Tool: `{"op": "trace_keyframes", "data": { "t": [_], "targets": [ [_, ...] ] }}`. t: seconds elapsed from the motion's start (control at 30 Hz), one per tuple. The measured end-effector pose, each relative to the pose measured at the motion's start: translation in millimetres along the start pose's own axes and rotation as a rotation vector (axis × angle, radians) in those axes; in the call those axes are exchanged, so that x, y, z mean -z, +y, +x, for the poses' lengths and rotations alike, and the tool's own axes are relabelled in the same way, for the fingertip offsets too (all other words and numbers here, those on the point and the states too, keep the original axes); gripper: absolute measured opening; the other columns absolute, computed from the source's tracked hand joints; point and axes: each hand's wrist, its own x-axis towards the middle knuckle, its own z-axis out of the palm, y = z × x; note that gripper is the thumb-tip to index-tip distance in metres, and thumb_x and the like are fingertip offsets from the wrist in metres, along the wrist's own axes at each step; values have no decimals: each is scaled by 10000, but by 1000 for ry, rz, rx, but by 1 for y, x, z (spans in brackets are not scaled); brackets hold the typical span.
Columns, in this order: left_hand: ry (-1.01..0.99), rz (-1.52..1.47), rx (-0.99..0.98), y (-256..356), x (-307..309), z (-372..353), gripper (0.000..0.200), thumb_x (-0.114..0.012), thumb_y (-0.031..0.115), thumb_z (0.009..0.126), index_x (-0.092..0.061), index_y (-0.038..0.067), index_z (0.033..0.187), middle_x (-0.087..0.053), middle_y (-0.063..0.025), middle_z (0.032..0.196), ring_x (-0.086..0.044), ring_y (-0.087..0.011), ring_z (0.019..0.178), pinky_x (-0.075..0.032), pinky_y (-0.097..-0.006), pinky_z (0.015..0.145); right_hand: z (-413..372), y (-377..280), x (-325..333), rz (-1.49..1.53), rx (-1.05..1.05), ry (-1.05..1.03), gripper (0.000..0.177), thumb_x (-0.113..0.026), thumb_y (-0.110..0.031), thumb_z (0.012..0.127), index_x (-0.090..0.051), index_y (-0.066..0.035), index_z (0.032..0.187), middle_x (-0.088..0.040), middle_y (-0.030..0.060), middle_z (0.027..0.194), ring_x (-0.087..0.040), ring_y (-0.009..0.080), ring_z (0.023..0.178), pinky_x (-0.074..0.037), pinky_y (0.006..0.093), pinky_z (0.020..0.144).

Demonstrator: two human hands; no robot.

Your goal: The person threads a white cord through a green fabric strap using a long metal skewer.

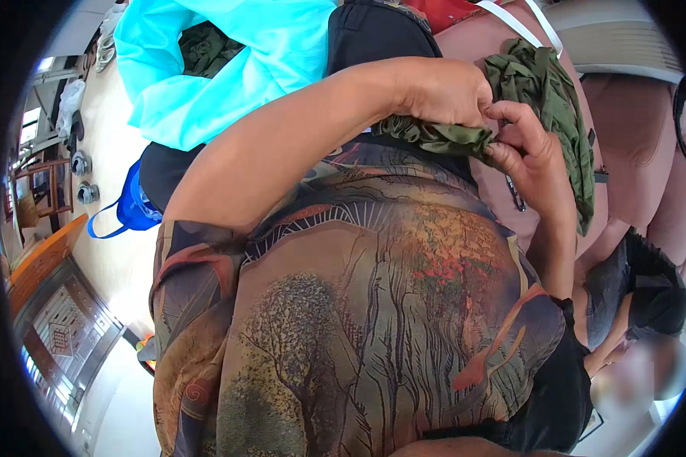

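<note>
Dark green crumpled cloth [537, 84] lies across my lap area at the upper right, with a gathered strip running beneath my hands. My left hand [446, 91] is closed on the gathered part, knuckles up and fingertips mostly hidden. Close beside it, my right hand [530, 148] pinches the cloth's edge between thumb and index finger, the other fingers curled. The two hands nearly touch. More dark green fabric [206, 49] shows inside the bright turquoise cloth [229, 84] at the upper left.
A blue bag [133, 202] hangs at the left, above the pale floor. Shoes [84, 190] and a wooden chair [46, 190] stand farther left. Pink surfaces [633, 114] and white straps [522, 27] are at the upper right. Another person [655, 305] is at the lower right.
</note>
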Motion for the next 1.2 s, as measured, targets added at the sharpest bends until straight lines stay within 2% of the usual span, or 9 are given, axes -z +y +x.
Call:
{"op": "trace_keyframes", "data": {
  "t": [0.27,0.47,0.57,0.73,0.87,0.97,1.1,1.13,1.2],
  "targets": [
    [-397,-659,118,-44,-10,40,103,-703,116,799,-630,57,756,-530,34,624,-466,-75,566,-368,-253,511,-2,-12,-7,-232,249,28,459,-646,21,778,-629,-158,1200,-581,124,666,-604,291,587,-472,368,540],
    [-531,-548,239,-46,-8,47,104,-714,120,776,-632,57,785,-575,-3,645,-534,-95,597,-435,-270,529,-7,-20,-14,-355,126,-102,396,-612,18,794,-656,-133,1157,-593,126,693,-602,314,603,-480,384,552],
    [-213,-359,229,-19,-4,22,158,-720,169,795,-647,34,833,-608,-23,697,-573,-106,652,-470,-268,593,-3,-7,-25,-226,227,34,316,-601,25,823,-662,-81,1114,-648,150,801,-656,306,718,-517,351,639],
    [247,-31,-50,-19,7,-43,342,-759,227,771,-633,1,994,-656,-77,872,-630,-186,813,-501,-318,739,-10,30,-38,89,12,111,232,-585,27,878,-658,-23,1093,-698,125,960,-677,200,884,-514,287,800],
    [406,306,-197,-26,-2,-73,414,-787,185,682,-594,20,1010,-634,-132,949,-617,-331,886,-489,-377,800,-4,35,-39,355,-83,149,229,-576,34,902,-654,-5,1113,-693,59,1006,-633,125,955,-491,271,864],
    [387,347,-146,-31,7,-73,381,-773,157,683,-597,28,996,-632,-136,932,-610,-342,872,-491,-377,784,0,37,-37,511,-128,179,218,-573,25,911,-655,5,1112,-670,38,1026,-607,112,972,-478,259,871],
    [283,15,133,-27,39,-82,228,-691,81,781,-644,47,1001,-633,-25,814,-597,-114,754,-478,-264,699,0,34,-25,611,-151,173,199,-606,-68,926,-658,9,1102,-655,28,1020,-596,105,943,-472,248,855],
    [268,9,61,-34,45,-83,210,-675,80,815,-661,54,1023,-614,27,805,-550,-39,736,-461,-218,668,1,35,-25,611,-134,184,205,-614,-94,928,-658,11,1099,-652,25,1020,-593,104,939,-469,246,854],
    [290,-50,32,-45,57,-85,208,-674,68,815,-663,55,1023,-612,36,807,-548,-48,717,-461,-217,656,1,36,-24,609,-127,197,222,-629,-133,928,-659,13,1092,-649,23,1018,-589,103,937,-463,245,853]
  ]
}}
